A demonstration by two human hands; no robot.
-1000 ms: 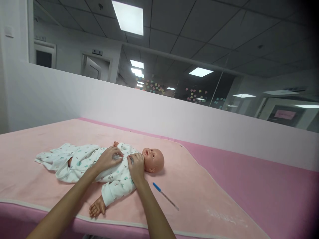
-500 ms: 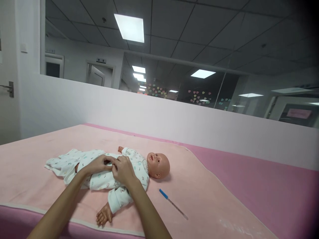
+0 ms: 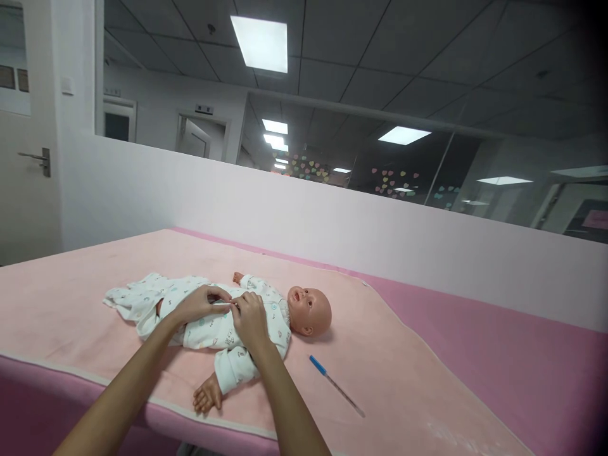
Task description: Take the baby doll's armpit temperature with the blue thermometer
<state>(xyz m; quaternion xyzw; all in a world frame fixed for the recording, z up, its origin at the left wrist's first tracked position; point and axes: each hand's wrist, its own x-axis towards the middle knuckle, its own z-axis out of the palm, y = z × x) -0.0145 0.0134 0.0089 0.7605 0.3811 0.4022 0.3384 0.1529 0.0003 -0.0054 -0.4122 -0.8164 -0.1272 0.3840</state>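
Note:
A baby doll lies on its back with its head to the right. It wears a white printed top and matching trousers. Over the middle of the top, my left hand has thumb and forefinger curled toward each other, pinching at the cloth. My right hand meets it there, its fingers bent and closed on the front of the top. The fingertips of both hands nearly touch. Whatever small fastening may lie between them is too small to make out.
A thin clear stick with a blue cap lies near the doll's head. Under everything is a pale pink mat on a darker pink padded surface. A white wall with windows rises behind; a door stands left.
The whole view has shifted, so everything appears slightly further right and higher. My hands stay at the front of the doll's top, with only small finger movements.

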